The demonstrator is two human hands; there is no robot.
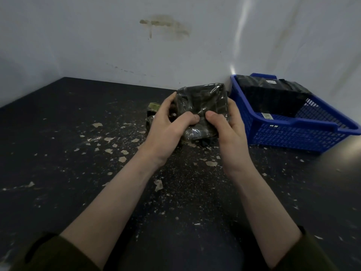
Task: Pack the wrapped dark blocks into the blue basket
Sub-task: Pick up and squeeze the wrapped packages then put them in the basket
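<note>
A dark block wrapped in clear crinkled film (203, 102) is held above the black table near its back edge. My left hand (168, 126) grips its left side, thumb on the front face. My right hand (226, 126) grips its right side, thumb also on the front. To the right stands the blue basket (293, 133), tight against the wall, with several wrapped dark blocks (273, 92) stacked in its far part. Another wrapped piece (151, 112) lies on the table behind my left hand, mostly hidden.
The black table (78, 153) is strewn with pale flakes and crumbs. A white wall (136, 45) closes the back and right side. The basket's near left corner sits close to my right hand.
</note>
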